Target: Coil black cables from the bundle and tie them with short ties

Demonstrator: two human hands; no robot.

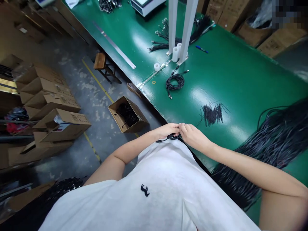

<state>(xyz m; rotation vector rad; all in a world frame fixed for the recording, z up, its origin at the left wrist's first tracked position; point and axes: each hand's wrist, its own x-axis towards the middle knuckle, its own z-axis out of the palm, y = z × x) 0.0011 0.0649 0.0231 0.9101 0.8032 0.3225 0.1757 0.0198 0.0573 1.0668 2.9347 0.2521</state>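
My left hand [166, 131] and my right hand [192, 134] meet close to my white shirt at the near edge of the green table [240, 73]. Both are closed on a thin black cable [171, 137], whose loop and plug hang just under the left fingers. A big heap of black cables [271, 144] lies under and beyond my right forearm. A small bunch of black ties [212, 114] lies on the table just past my hands.
A coiled black cable [175, 81] lies near white posts [180, 29] with tape rolls [157, 66]. A blue pen [201, 49] and more cable bundles [166, 35] lie farther back. On the floor at left stand an open carton of cables [127, 115], stacked cartons [50, 106] and a stool [101, 62].
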